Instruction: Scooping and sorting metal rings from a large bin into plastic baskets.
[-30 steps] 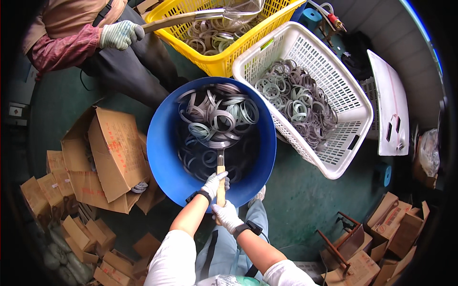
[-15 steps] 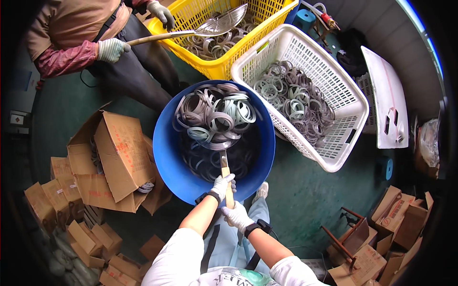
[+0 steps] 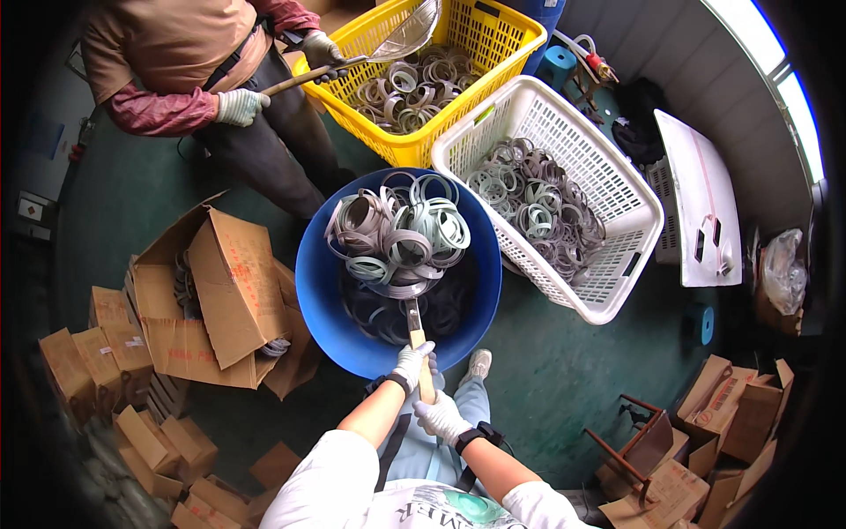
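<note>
My gloved left hand [image 3: 412, 363] is closed round the upper part of a wooden-handled scoop [image 3: 426, 386]. Lower down, near the handle's end, my gloved right hand [image 3: 442, 418] grips it too. The scoop carries a heaped load of grey, brown and pale green flat rings [image 3: 405, 234], which hides its head. This load is over the mouth of a round blue barrel [image 3: 315, 304]. More rings [image 3: 370, 319] lie in shadow deeper inside the barrel.
A white basket [image 3: 617, 295] and a yellow basket [image 3: 401, 150], both holding rings, stand beyond the barrel. A co-worker [image 3: 176, 53] holds a mesh scoop [image 3: 407, 33] at far left. Cardboard boxes [image 3: 233, 282] lie left; a brown-framed chair [image 3: 639, 445] lies right.
Several rings at the top of my load now stand up loosely. The co-worker's mesh scoop has shifted toward the upper left, and both the co-worker's hands are now at its handle.
</note>
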Demonstrator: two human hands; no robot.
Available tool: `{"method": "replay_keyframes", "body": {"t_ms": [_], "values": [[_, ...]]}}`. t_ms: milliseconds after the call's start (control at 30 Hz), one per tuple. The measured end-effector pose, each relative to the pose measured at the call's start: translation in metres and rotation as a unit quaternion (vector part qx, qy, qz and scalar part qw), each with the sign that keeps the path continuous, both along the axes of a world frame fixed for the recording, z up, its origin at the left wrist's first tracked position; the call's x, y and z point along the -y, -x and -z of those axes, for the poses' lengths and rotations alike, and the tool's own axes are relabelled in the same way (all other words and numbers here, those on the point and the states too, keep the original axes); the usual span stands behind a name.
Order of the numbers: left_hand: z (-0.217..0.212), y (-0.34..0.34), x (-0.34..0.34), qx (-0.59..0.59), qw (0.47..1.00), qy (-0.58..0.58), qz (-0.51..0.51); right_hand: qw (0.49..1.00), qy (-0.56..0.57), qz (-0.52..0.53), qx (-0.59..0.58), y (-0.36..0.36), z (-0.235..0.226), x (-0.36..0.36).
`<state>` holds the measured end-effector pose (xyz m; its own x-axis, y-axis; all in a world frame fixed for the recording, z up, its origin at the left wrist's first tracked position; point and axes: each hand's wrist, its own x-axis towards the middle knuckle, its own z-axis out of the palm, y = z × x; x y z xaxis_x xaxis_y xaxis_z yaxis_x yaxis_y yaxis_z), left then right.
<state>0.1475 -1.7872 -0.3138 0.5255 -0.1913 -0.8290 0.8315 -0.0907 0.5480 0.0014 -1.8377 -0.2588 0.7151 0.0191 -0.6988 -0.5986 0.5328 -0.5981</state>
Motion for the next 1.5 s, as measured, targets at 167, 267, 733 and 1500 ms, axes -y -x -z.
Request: {"method": "replay_keyframes", "body": {"t_ms": [167, 267, 733, 1500], "values": [[-0.015, 0.027, 0.015, 0.001, 1.000, 0.008, -0.014, 0.999, 0.033, -0.031, -0.011, 0.026, -0.016, 0.018], [-0.018, 0.047, 0.025, 0.003, 0.999, 0.042, -0.029, 0.997, 0.059, -0.058, -0.010, 0.043, -0.037, 0.038], [-0.027, 0.077, 0.052, 0.032, 0.993, 0.057, -0.094, 0.980, 0.151, -0.107, 0.076, 0.072, -0.026, 0.080], [-0.031, 0.208, 0.234, 0.097, 0.960, 0.110, -0.238, 0.849, 0.320, -0.276, 0.316, 0.168, 0.004, 0.310]]}}
